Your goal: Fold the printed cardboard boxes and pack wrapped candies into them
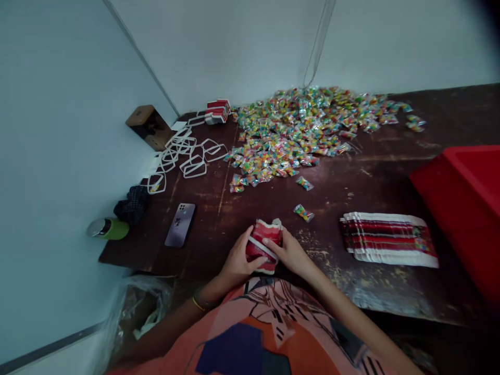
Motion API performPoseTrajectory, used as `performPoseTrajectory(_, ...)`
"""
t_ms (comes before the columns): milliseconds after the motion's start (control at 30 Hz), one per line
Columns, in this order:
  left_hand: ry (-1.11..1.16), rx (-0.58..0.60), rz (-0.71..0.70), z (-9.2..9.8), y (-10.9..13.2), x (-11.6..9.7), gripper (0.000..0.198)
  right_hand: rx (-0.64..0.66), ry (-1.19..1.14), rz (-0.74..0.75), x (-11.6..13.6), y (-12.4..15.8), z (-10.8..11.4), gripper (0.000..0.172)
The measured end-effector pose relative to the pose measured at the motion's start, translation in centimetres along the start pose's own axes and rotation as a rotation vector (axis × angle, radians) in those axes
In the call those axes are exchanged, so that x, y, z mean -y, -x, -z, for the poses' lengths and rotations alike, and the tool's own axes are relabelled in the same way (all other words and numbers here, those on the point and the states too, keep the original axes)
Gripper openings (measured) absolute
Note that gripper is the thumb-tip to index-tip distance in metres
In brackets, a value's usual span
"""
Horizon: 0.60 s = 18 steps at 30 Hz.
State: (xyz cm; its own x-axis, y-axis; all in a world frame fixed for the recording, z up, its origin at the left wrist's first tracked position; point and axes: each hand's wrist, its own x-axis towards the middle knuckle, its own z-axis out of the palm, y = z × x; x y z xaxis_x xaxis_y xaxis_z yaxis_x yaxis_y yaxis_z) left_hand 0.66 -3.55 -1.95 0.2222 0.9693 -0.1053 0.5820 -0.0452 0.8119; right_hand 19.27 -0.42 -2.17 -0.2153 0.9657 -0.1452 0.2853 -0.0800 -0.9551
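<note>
A bundle of red-and-white printed packets [267, 230] with a white band across it is held between my two hands, close to the table's front edge. My left hand [236, 259] grips its left side, with the thumb on top near the band. My right hand [292, 252] is closed on its right side, the thumb also lying across the top. The fingers underneath are hidden. To the right lies a flat stack of red-and-white striped packets [386, 238]. Two small clear bags of colourful candies, one a candy bag [303, 212], lie just beyond my hands.
Many candy bags [300, 125] are heaped at the back. White bands [194, 165] lie scattered at the left, near banded bundles [217, 111] and a brown box [150, 126]. A phone [180, 225], a green bottle [113, 229] and a red bin [449, 182] flank the work area.
</note>
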Motion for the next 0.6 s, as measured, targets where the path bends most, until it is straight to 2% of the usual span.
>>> performPoseTrajectory(100, 0.024, -0.010, -0.022, -0.1, 0.5, -0.1, 0.085, 0.033, -0.025, -0.079, 0.1, -0.4, 0.1, 0.040)
performPoseTrajectory(167, -0.003, -0.043, -0.122, -0.1, 0.5, -0.2, 0.071, 0.015, -0.098, -0.114, 0.2, -0.5, -0.1, 0.043)
performPoseTrajectory(267, -0.126, -0.057, -0.341, 0.0, 0.1, -0.3, 0.048, -0.059, -0.257, -0.115, 0.5, -0.2, -0.4, 0.062)
performPoseTrajectory(367, -0.243, -0.056, -0.490, -0.1, -0.6, -0.3, 0.042, -0.204, -0.269, -0.098, 0.5, 0.2, -0.8, 0.084)
performPoseTrajectory(400, -0.276, -0.050, -0.518, -0.1, -0.8, -0.4, 0.041, -0.248, -0.262, -0.100, 0.3, 0.3, -0.9, 0.084)
performPoseTrajectory(500, -0.373, -0.030, -0.553, -0.3, -1.1, -0.6, 0.031, -0.318, -0.287, -0.147, -0.8, 0.2, -1.2, 0.064)
performPoseTrajectory(600, -0.455, -0.072, -0.504, -0.2, -0.7, -0.6, 0.018, -0.401, -0.341, -0.155, -1.7, -0.5, -0.6, 0.055)
